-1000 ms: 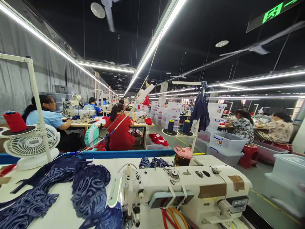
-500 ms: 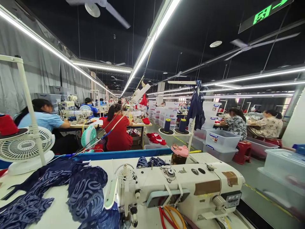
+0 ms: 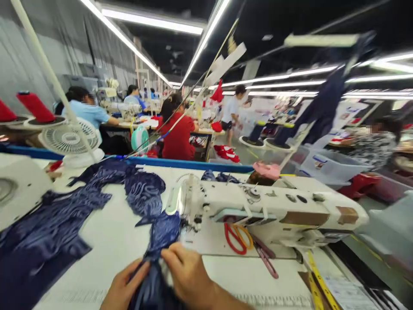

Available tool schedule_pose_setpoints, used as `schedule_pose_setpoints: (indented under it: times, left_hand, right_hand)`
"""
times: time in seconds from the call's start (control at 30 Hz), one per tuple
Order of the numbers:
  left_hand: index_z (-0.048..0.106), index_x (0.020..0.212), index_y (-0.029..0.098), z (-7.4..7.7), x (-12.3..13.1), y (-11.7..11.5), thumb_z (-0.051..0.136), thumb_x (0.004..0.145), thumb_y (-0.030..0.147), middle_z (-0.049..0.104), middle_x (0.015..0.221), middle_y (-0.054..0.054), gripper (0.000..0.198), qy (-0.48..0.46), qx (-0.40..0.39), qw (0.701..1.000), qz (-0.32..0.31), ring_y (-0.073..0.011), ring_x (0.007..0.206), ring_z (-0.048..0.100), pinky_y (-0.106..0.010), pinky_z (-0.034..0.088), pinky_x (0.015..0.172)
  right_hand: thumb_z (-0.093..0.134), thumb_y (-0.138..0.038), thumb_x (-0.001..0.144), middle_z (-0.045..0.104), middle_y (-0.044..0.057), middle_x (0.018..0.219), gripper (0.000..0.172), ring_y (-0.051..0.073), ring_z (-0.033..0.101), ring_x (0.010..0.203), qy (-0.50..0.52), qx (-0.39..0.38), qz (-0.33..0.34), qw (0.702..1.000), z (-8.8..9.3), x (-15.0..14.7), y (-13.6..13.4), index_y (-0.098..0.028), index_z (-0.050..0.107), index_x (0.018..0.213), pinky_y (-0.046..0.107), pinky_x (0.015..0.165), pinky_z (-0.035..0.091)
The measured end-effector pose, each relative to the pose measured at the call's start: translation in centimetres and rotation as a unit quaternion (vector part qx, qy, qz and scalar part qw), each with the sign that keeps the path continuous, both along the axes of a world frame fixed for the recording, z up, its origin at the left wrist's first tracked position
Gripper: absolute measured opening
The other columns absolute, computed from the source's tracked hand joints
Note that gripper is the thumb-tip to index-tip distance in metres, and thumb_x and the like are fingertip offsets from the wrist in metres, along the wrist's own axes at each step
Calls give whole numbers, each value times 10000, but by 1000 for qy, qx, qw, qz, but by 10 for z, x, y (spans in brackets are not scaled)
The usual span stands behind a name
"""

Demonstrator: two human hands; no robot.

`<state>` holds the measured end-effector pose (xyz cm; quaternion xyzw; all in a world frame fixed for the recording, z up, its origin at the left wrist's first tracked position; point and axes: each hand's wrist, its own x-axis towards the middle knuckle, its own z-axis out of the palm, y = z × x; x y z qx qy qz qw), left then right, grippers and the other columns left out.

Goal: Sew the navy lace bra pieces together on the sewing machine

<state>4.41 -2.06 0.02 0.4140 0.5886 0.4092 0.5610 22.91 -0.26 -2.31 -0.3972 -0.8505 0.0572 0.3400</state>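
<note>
A white sewing machine (image 3: 264, 211) stands on the white table (image 3: 109, 245) in front of me. Dark blue patterned fabric (image 3: 142, 193) lies across the table and runs under the machine's needle area (image 3: 190, 221). Both my hands are at the bottom edge, in front of the needle. My left hand (image 3: 124, 288) pinches the near end of the fabric (image 3: 155, 275), fingers closed on it. My right hand (image 3: 187, 271) presses its closed fingers onto the same strip from the right. The picture is smeared by motion.
Red-and-orange handled scissors (image 3: 237, 237) lie on the machine bed, with a yellow tape measure (image 3: 318, 284) at the right. A small white fan (image 3: 72, 140) and red thread cones (image 3: 34, 107) stand at the left. Other people sit at machines beyond a blue rail (image 3: 193, 165).
The view has tipped down from the room to the table. My two hands have come into sight, holding the blue fabric in front of the needle.
</note>
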Motion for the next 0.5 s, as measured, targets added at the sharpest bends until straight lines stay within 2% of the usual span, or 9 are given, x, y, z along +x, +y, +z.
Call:
schedule_pose_setpoints:
  times: [0.03,0.07,0.13,0.33,0.43,0.5]
  left_hand:
    - [707,1005,197,-3,0,-1,706,786,517,709,1003,-25,387,-14,-15,1000,0,-269,1023,634,-322,532,854]
    - [707,1026,185,-6,-1,-1,712,768,531,714,992,-30,431,-52,-17,998,-25,-269,1017,632,-316,521,854]
    - [713,1020,177,-8,-1,-2,710,753,549,715,938,-29,458,-85,-13,996,-31,-238,937,638,-287,514,809]
    - [700,987,146,2,3,-3,649,822,511,684,855,-37,404,-90,5,995,-41,-169,758,605,-238,495,685]
    - [689,1035,143,0,4,-3,628,839,505,698,905,-47,416,-85,6,996,-37,-177,773,625,-256,509,711]
    - [681,1071,141,-5,4,-2,649,820,495,708,989,-65,435,-66,9,998,-11,-207,875,647,-284,517,798]
  right_hand:
    - [408,-130,965,644,97,943,289,186,612,791,6,10,-9,1000,2,-1,-1,-171,594,1182,296,686,527]
    - [401,-107,964,639,99,952,292,186,606,817,17,18,-8,1000,5,-1,-1,-169,593,1176,296,707,522]
    - [412,-102,970,627,101,967,259,187,591,852,49,25,-14,998,10,0,0,-172,596,1137,303,739,516]
    - [421,-67,967,637,77,927,300,174,581,826,70,24,18,997,16,4,4,-178,532,1223,300,733,505]
    - [423,-53,955,629,65,888,398,170,572,795,58,49,10,997,13,5,5,-176,472,1329,298,716,490]
    - [403,-38,942,617,62,897,427,163,571,799,45,65,11,997,13,5,5,-202,503,1323,287,713,476]
